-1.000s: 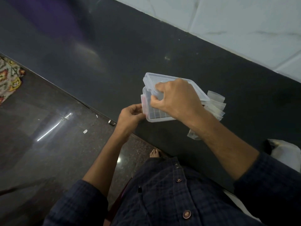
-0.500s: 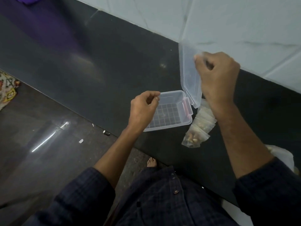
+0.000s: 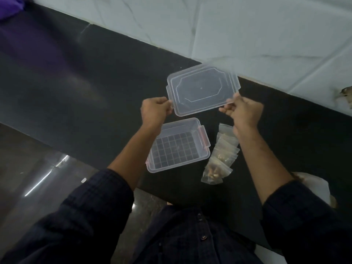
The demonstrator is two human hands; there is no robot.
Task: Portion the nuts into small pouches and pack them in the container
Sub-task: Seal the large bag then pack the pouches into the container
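A clear plastic lid is held flat in the air above the dark counter. My left hand pinches its left end and my right hand pinches its right end. Below it the clear container stands uncovered near the counter's front edge, its grid-patterned bottom showing, with reddish clips on its short sides. To the right of the container lies a row of several small clear pouches with nuts, partly hidden by my right forearm.
A white tiled wall runs behind the counter. Something white lies at the counter's right end beside my right sleeve. A purple object sits at the far left corner. The floor lies below the counter edge.
The lid came off the container. My right hand lifted it upright, then turned it flat, and my left hand left the container's rim and took the lid's left end.
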